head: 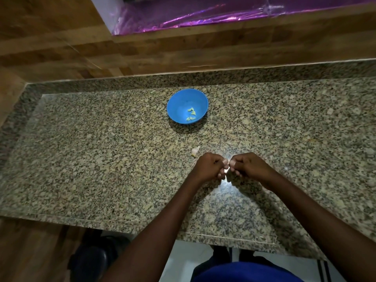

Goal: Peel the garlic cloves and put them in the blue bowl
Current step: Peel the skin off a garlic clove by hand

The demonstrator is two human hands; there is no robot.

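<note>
The blue bowl (179, 102) stands on the granite counter (101, 149) and holds several pale peeled garlic cloves (191, 113). Nearer to me, my left hand (208, 166) and my right hand (247, 164) meet knuckle to knuckle just above the counter, fingers curled. Between their fingertips they pinch a small garlic clove (227, 162), mostly hidden by the fingers. An unpeeled clove (195, 151) lies on the counter just beyond my left hand.
A raised granite lip and a wooden wall (142, 47) run along the back of the counter. A purple foil-lined opening (203, 15) sits above. The counter's front edge is near my body; a dark object (91, 259) lies on the floor below left.
</note>
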